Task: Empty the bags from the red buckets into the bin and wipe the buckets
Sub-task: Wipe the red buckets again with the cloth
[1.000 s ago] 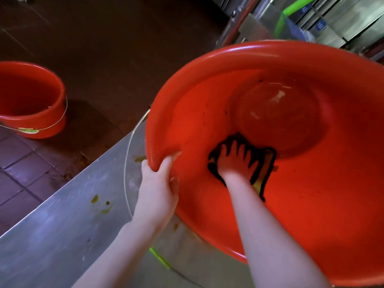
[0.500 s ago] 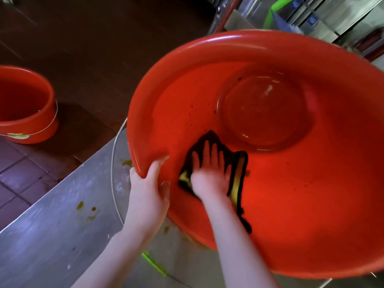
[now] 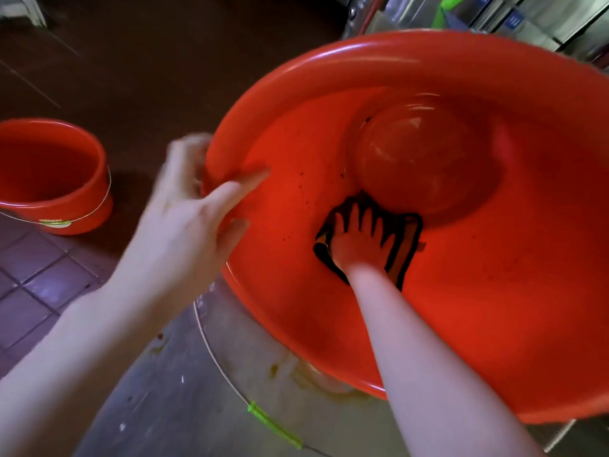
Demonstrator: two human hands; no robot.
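Note:
A large red bucket lies tilted on a steel table, its opening toward me. Inside it, my right hand presses a dark cloth with a yellowish stripe flat against the inner wall, just below the round bottom, fingers spread and straight. My left hand, blurred by motion, holds the bucket's left rim, thumb inside and fingers behind the rim. Dark specks dot the inner wall. A second red bucket stands upright on the floor at the left.
The steel table carries yellowish stains under the bucket. The bucket's wire handle with a green grip lies on it. Tiled floor lies at the left, and steel kitchen units stand behind the bucket.
My left hand has slid up along the bucket's rim. My right hand has moved the cloth to the right, back under the bucket's bottom.

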